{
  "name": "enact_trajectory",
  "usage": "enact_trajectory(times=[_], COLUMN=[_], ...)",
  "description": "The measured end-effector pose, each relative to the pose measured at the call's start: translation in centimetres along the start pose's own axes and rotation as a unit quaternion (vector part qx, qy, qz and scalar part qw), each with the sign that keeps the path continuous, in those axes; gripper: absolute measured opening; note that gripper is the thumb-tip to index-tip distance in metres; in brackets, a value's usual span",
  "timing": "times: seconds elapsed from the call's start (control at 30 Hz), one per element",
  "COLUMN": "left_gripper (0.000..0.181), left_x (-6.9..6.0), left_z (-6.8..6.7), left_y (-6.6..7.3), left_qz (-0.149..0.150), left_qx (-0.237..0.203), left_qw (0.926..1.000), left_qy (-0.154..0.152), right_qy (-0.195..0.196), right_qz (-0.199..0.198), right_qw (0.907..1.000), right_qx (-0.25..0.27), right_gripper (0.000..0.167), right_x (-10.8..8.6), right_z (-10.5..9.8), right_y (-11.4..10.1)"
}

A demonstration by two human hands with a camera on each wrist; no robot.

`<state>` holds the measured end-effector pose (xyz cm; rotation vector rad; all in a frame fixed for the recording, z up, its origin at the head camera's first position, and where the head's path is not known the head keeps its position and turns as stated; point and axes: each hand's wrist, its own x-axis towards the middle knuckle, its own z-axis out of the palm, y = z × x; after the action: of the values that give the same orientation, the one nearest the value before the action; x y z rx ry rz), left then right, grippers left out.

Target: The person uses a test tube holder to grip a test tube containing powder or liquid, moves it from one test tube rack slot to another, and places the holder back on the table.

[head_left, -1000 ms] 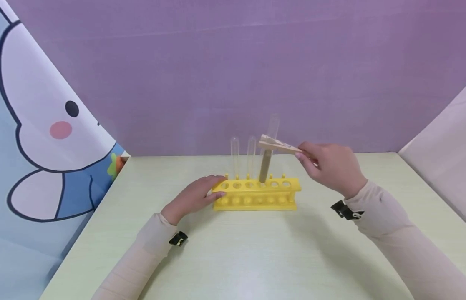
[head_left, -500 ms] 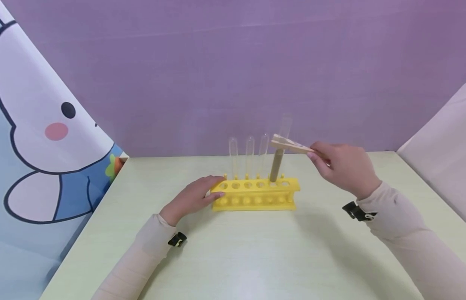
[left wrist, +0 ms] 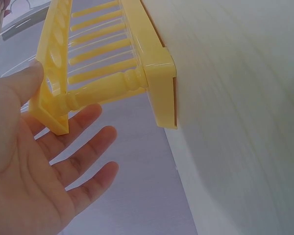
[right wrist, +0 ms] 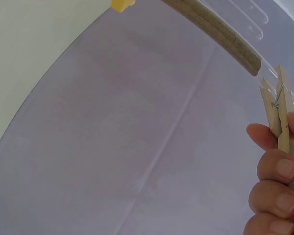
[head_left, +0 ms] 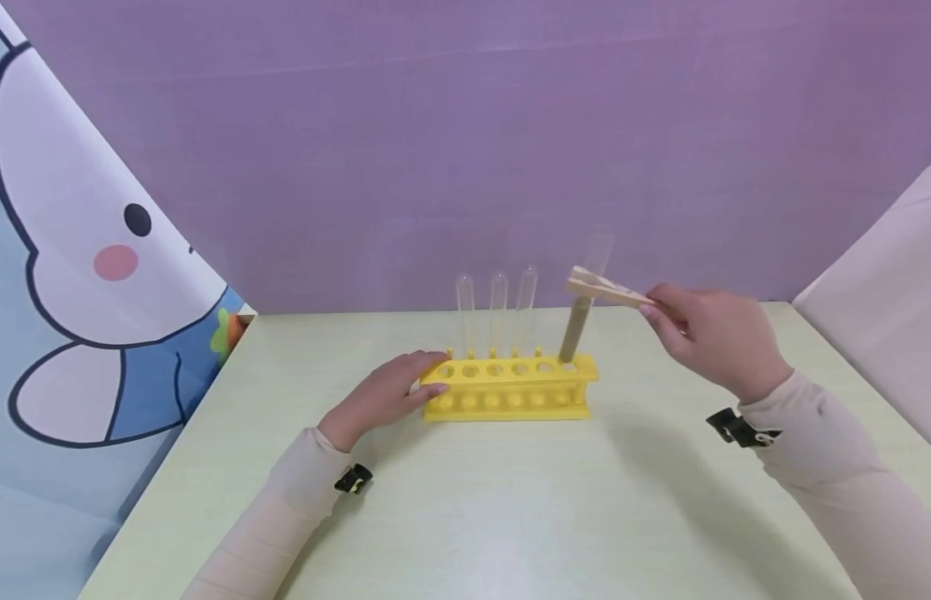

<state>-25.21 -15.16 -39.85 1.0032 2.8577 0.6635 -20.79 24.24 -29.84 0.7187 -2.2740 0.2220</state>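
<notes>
My left hand (head_left: 382, 392) grips the left end of a yellow test tube rack (head_left: 508, 373). In the left wrist view, its thumb and index finger pinch the rack's top plate (left wrist: 49, 111) while the other fingers stay loosely spread. My right hand (head_left: 723, 337) holds a wooden test tube holder (head_left: 613, 293) by its handle. That holder clamps a clear test tube (head_left: 576, 329) with brown, grainy contents in its lower part. The tube tilts, its lower end at the rack's rightmost hole; whether it is inside cannot be told. The right wrist view shows the brown filling (right wrist: 218, 34) close.
Several pegs line the rack's back. Three clear tubes, a left one (head_left: 466, 308), a middle one (head_left: 498, 307) and a right one (head_left: 527, 304), stand there rounded end up. A pale table (head_left: 465, 508) lies below, a purple backdrop (head_left: 465, 150) behind, and a cartoon-print cloth (head_left: 82, 275) at left.
My right hand has moved right with the holder and tube, the tube's lower end passing along the rack from a middle hole to the rightmost one. The left hand keeps its grip.
</notes>
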Motion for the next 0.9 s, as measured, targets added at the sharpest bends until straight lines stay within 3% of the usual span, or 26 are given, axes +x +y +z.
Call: enact_trajectory(times=[0.53, 0.9], left_gripper=[0.053, 0.053], left_x=[-0.08, -0.01], left_z=[-0.14, -0.11], left_y=[0.06, 0.14], left_qz=[-0.002, -0.002], left_qx=[0.004, -0.005], left_qw=[1.0000, 1.0000], left_qy=[0.003, 0.001], right_qy=[0.003, -0.034], right_qz=[-0.001, 0.008], right_qw=[1.0000, 0.9994], right_qx=[-0.004, 0.004], right_gripper=[0.015, 0.006], right_x=[-0.87, -1.01], right_z=[-0.48, -0.05], right_y=[0.16, -0.11])
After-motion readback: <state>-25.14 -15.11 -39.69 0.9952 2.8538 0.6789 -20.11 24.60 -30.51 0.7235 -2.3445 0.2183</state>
